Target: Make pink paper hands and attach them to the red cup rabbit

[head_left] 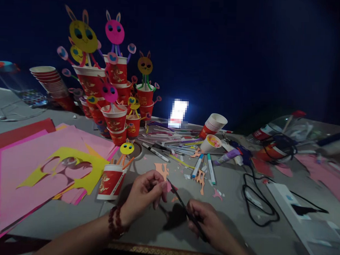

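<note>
Left hand [149, 190]: thumb and forefinger pinched together on a small pink paper piece [169, 186], held over the front of the surface [231, 207]; a beaded bracelet [115, 222] rings the wrist.
Right hand [201, 218]: closed around a dark slender tool [181, 202] slanting up and leftward, its tip at the pink piece, touching or just beside it, I cannot tell which.
Far-left stack: nested paper cups [50, 84], leaning.
Paper sheets: pink sheet [20, 174] lying flat, a yellow sheet [94, 173] with rounded cut-outs on top of it.
Rabbit cups: red paper cups [117, 72] stacked in tiers, bearing rabbit-faced figures [114, 32] in yellow, magenta and brown.
Near cup: red-and-white paper cup [110, 183] with a yellow-faced figure [127, 148], just left of the left hand.
Middle scraps: orange paper cutting [160, 170] just beyond the left hand; a bright pixelated rectangle [178, 113] at the back.
Markers: blue-capped marker [197, 166] and teal-capped marker [211, 169], side by side beyond the right hand.
Small cup: white cup [207, 144] tilted, paper bits inside, near another leaning cup stack [213, 125].
Far-right cord: black cord [260, 205], looped on the surface.
</note>
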Demonstrator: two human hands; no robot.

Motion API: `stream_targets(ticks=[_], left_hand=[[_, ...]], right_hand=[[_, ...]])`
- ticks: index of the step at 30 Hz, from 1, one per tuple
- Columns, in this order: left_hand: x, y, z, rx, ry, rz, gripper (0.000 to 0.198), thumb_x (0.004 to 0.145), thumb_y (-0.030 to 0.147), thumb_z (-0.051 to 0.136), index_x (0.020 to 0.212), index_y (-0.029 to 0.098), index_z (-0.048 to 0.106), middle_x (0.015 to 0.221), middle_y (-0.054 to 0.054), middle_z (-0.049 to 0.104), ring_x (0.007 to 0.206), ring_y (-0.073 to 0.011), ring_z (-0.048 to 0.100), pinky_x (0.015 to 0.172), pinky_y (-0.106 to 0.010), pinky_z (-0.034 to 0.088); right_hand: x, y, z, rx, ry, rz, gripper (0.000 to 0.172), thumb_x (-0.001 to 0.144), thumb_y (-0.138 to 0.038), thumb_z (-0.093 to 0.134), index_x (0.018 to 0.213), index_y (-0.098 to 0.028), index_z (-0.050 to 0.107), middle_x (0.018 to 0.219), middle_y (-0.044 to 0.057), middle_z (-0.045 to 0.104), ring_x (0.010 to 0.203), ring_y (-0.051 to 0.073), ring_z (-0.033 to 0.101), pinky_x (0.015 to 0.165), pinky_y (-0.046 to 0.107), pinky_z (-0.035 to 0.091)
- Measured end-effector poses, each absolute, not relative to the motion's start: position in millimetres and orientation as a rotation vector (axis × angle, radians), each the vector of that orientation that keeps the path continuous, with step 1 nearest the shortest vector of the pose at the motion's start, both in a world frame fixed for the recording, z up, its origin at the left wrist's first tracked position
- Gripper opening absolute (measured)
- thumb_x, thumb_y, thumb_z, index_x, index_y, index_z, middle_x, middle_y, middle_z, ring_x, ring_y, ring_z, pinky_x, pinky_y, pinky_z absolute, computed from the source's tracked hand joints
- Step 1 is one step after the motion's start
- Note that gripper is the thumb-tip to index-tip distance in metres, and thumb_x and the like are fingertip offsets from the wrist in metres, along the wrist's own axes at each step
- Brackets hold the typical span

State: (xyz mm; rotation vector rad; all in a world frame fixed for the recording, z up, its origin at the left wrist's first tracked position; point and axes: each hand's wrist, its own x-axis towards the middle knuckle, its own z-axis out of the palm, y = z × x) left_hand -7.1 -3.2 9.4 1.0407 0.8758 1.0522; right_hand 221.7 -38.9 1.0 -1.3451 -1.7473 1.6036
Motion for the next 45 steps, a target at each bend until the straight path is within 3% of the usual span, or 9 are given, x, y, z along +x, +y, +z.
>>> stream_targets(ticks=[18,22,25,27,29,36,39,41,45], left_hand=[[-11.3,-1.2,5.6,1.07,0.895,1.047,0.039,0.084,0.053,0.07,0.078,0.016,0.056,0.056,0.001,0.063,0.038,-0.0051,0.047,0.037,-0.014,0.037],[-9.6,3.0,0.9,0.984,0.882,1.014,0.041,0.081,0.054,0.071,0.076,0.017,0.056,0.053,0.002,0.063,0.034,-0.0048,0.045,0.035,-0.014,0.034],[-7.8,3.9,-1.2,0.949,0.877,0.981,0.039,0.08,0.053,0.07,0.075,0.017,0.055,0.052,0.002,0.063,0.032,-0.0053,0.044,0.033,-0.015,0.032],[-6.7,3.5,-2.0,0.924,0.874,0.959,0.037,0.081,0.052,0.069,0.074,0.018,0.055,0.052,0.002,0.063,0.032,-0.0055,0.045,0.033,-0.015,0.03],[-5.8,2.7,-2.7,0.904,0.87,0.944,0.036,0.082,0.05,0.068,0.073,0.018,0.055,0.052,0.002,0.063,0.032,-0.0055,0.045,0.033,-0.014,0.029],[-3.9,-1.8,-3.7,0.866,0.85,0.933,0.035,0.082,0.049,0.068,0.073,0.019,0.053,0.053,0.002,0.065,0.032,-0.0054,0.045,0.034,-0.015,0.029],[-2.6,-4.0,-3.9,0.859,0.853,0.942,0.036,0.082,0.049,0.07,0.073,0.018,0.053,0.053,0.002,0.065,0.032,-0.0047,0.044,0.034,-0.015,0.028],[-1.5,-5.0,-4.5,0.861,0.86,0.95,0.036,0.081,0.049,0.071,0.073,0.018,0.053,0.051,0.003,0.064,0.031,-0.0041,0.042,0.035,-0.014,0.027],[-0.5,-6.7,-6.4,0.88,0.872,0.966,0.038,0.081,0.052,0.07,0.075,0.019,0.053,0.051,0.004,0.061,0.032,-0.0041,0.04,0.034,-0.015,0.024]], right_hand=[[244.2,-24.0,11.9,-1.5,-1.975,1.433,0.051,0.078,-0.064,0.065,0.063,-0.023,0.038,0.054,-0.007,0.042,0.05,0.011,0.038,0.048,0.021,0.028],[256.9,-18.0,17.5,-1.709,-2.123,1.132,0.033,0.083,-0.05,0.065,0.072,-0.022,0.053,0.057,-0.005,0.051,0.054,0.014,0.048,0.051,0.023,0.031],[258.7,-16.8,17.5,-1.76,-2.301,0.727,0.018,0.084,-0.041,0.066,0.085,-0.023,0.062,0.078,0.001,0.066,0.072,0.019,0.062,0.061,0.025,0.04],[256.4,-16.6,14.7,-1.819,-2.355,0.528,0.016,0.081,-0.036,0.068,0.089,-0.023,0.063,0.095,0.005,0.069,0.08,0.022,0.066,0.065,0.027,0.043],[253.8,-15.7,12.5,-1.925,-2.375,0.463,0.016,0.078,-0.032,0.07,0.087,-0.022,0.061,0.096,0.006,0.069,0.078,0.022,0.066,0.062,0.027,0.042],[259.1,-8.9,35.2,-1.904,-2.294,0.858,0.025,0.072,-0.028,0.075,0.092,-0.023,0.06,0.087,0.0,0.068,0.076,0.019,0.063,0.064,0.026,0.042],[248.2,-9.4,42.0,-1.735,-2.142,0.96,0.018,0.083,-0.037,0.069,0.092,-0.022,0.063,0.08,-0.001,0.065,0.069,0.016,0.058,0.062,0.025,0.041],[230.2,-11.3,38.2,-1.577,-1.968,1.087,0.023,0.09,-0.044,0.061,0.09,-0.021,0.064,0.076,-0.001,0.061,0.065,0.015,0.053,0.059,0.024,0.04],[188.0,-14.2,22.4,-1.312,-1.659,1.377,0.031,0.087,-0.05,0.064,0.085,-0.019,0.061,0.075,-0.001,0.059,0.064,0.012,0.052,0.058,0.022,0.041]])
